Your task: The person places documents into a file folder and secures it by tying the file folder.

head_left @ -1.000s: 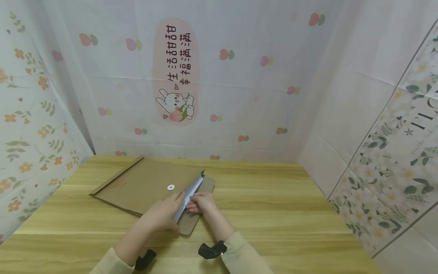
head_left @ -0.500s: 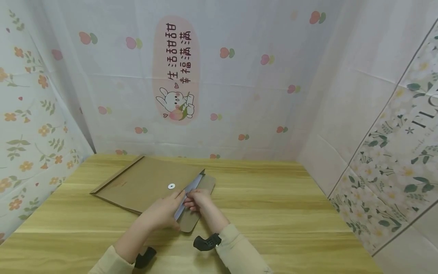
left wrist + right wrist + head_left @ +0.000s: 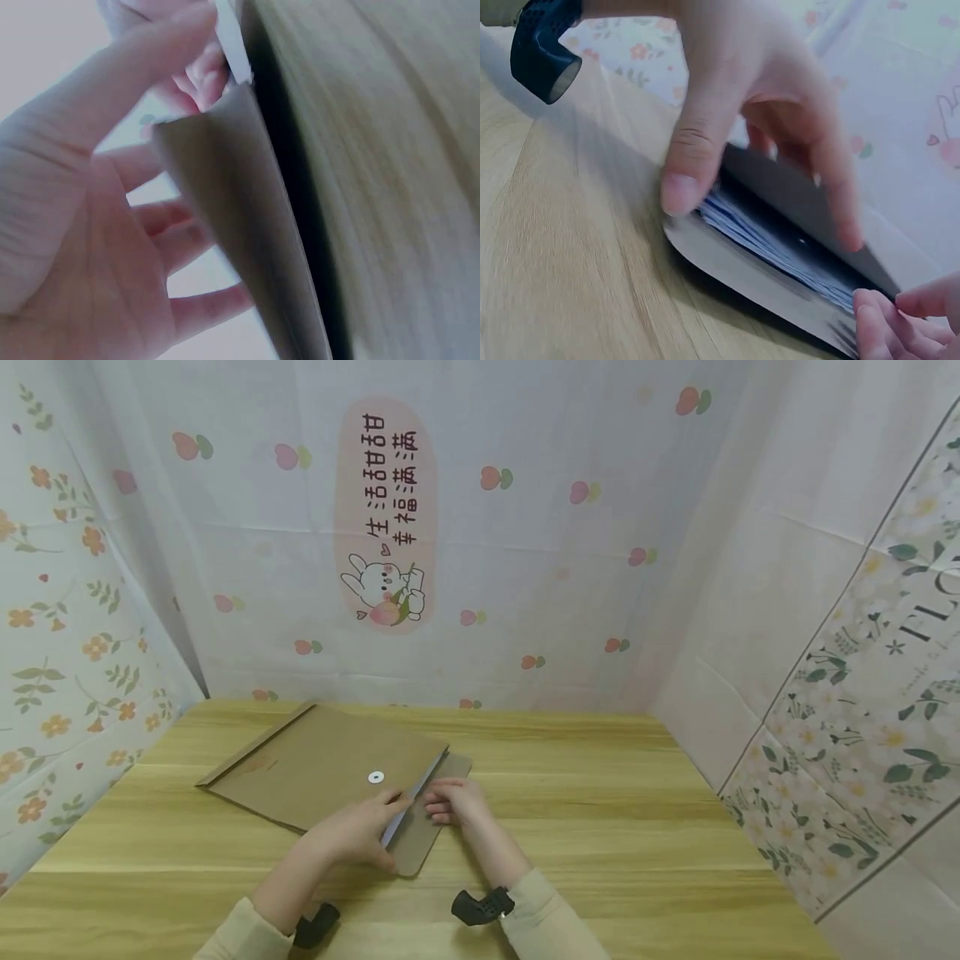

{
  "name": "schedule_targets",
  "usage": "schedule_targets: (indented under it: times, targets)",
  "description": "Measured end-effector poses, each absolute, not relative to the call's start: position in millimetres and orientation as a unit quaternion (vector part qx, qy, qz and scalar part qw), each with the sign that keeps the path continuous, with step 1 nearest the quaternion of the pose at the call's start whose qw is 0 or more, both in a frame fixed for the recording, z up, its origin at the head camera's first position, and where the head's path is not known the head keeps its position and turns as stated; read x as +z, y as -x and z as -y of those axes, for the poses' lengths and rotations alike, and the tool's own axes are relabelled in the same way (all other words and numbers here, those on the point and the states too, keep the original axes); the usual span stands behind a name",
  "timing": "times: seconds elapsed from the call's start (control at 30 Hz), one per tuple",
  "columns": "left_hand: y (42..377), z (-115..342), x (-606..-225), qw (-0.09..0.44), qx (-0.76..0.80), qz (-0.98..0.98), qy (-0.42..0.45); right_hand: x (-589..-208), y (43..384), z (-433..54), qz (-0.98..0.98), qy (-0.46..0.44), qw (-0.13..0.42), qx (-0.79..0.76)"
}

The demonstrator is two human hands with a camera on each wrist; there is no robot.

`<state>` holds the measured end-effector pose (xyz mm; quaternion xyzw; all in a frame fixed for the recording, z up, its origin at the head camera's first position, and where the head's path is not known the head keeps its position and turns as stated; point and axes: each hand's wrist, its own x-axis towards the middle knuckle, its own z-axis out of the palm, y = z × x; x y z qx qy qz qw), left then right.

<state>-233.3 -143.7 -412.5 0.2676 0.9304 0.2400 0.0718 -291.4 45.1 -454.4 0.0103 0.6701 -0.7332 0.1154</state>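
A brown kraft document envelope [image 3: 315, 756] lies on the table with its mouth toward the right. Its flap [image 3: 414, 847] is folded out flat, and a white round button [image 3: 376, 777] sits on the upper panel. Inside the mouth a stack of papers [image 3: 776, 251] shows its layered edges. My left hand [image 3: 352, 833] grips the near corner of the mouth, thumb low at the edge and fingers over the upper panel. Over the flap, my right hand [image 3: 461, 803] is beside the mouth with loosely bent fingers, apart from the papers in the head view.
The wood-grain table [image 3: 600, 827] extends to the right of the envelope. Patterned cloth [image 3: 540, 543] hangs behind it and along both sides. A black wrist camera [image 3: 480, 906] is strapped near the right sleeve, and another black camera [image 3: 317, 927] near the left.
The right hand moved in against the papers, then drew back to the right. Less paper shows at the mouth, and the upper panel's edge sits lower. The left hand has stayed nearly in place.
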Motion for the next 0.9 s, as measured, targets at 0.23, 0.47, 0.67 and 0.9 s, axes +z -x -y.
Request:
schedule_targets:
  times: [0.23,0.47,0.67,0.9]
  targets:
    - [238,153,-418,0.108,0.286,-0.906,-0.293,-454,293,-54,-0.635,-0.036,0.048,-0.77]
    - [247,166,-420,0.111,0.332,-0.889,-0.295,-452,287,-56,-0.658,-0.068,-0.018,-0.75]
    - [257,188,-419,0.074,0.382,-0.881,-0.269,-443,273,-54,-0.672,-0.06,-0.005,-0.738]
    - [263,228,-410,-0.022,0.382,-0.905,-0.185,-446,259,-49,-0.652,-0.036,0.035,-0.757]
